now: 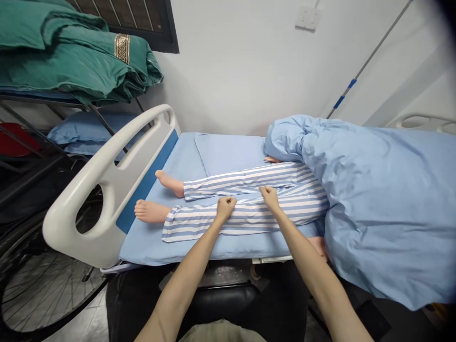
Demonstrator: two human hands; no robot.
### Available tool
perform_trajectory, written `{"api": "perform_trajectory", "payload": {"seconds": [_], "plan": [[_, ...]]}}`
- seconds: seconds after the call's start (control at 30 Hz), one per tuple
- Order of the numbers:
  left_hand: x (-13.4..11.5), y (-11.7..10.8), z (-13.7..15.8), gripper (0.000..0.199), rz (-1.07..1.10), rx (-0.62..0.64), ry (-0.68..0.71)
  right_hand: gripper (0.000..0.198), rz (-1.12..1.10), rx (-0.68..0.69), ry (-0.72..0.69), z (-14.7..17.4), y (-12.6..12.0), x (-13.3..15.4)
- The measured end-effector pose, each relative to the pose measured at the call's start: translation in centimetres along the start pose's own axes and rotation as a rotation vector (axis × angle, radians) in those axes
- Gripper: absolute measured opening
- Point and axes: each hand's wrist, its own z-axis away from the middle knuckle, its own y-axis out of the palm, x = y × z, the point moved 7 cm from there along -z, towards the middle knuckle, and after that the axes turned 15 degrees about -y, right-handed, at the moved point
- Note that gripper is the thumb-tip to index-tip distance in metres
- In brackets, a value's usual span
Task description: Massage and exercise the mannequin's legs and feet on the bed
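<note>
Two legs in blue-and-white striped pajama trousers (pixel 199 219) lie stretched along a bed; the smooth bare feet (pixel 152 212) look like those of a care manikin. My left hand (pixel 226 207) is curled into a fist and rests on or just above the nearer leg, around the knee. Farther up, at the thigh, my right hand (pixel 269 195) is also closed in a fist, over the inner side of that leg. Nothing shows in either fist. A bunched light-blue quilt (pixel 388 190) hides the upper body, with parts of the figure's hands peeking out beside the hips.
A white footboard (pixel 81 199) closes the bed's left end. Beyond it are a wheelchair wheel (pixel 46 289) and a rack carrying folded green bedding (pixel 81 57). Light-blue sheet (pixel 228 148) covers the mattress. A pole (pixel 359 76) stands by the wall with its socket (pixel 308 18).
</note>
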Motion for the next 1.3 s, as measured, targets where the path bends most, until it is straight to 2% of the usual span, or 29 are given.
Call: {"api": "perform_trajectory", "payload": {"seconds": [0.07,0.13,0.27,0.4,0.5,0.6,0.77,0.83,0.93,1.07,1.17,1.3], "plan": [[-0.1,-0.2,0.0,0.031,-0.028,-0.018,-0.002,0.044,0.050,-0.039,-0.012,-0.7,-3.3,-0.7],[-0.3,-0.2,-0.1,0.032,-0.052,-0.038,-0.008,0.042,0.120,-0.061,-0.014,-0.5,-5.5,-1.8],[-1.6,1.4,-1.0,0.037,-0.085,-0.037,-0.017,0.037,0.191,-0.069,0.001,0.8,-6.4,-3.8],[-3.4,6.6,-1.6,0.034,-0.057,0.011,-0.011,0.036,0.186,-0.078,0.000,1.0,-6.1,-4.2],[-3.7,10.9,-0.8,0.033,-0.021,0.053,-0.014,0.037,0.185,-0.084,-0.003,0.7,-6.2,-3.9],[-2.9,12.9,0.2,0.036,0.006,0.033,-0.022,0.037,0.188,-0.068,-0.008,0.9,-6.0,-3.5],[-1.7,12.8,0.3,0.037,0.036,0.018,-0.010,0.036,0.166,-0.016,-0.018,0.2,-6.0,-2.8],[-1.6,12.8,0.2,0.036,0.033,0.024,-0.007,0.037,0.158,-0.037,-0.019,-0.9,-7.6,-2.6],[-1.7,13.0,0.1,0.036,0.016,0.034,0.000,0.037,0.172,-0.127,-0.022,-2.3,-11.7,-3.3],[-1.7,13.1,0.5,0.036,-0.014,0.022,0.005,0.035,0.313,-0.240,0.004,-1.7,-16.4,-5.6],[-1.6,13.1,0.8,0.035,-0.041,0.014,0.003,0.034,0.412,-0.266,-0.019,-0.7,-17.5,-6.9],[-1.2,13.3,0.9,0.036,-0.074,0.008,-0.002,0.036,0.423,-0.313,-0.041,-0.2,-17.6,-7.8]]}}
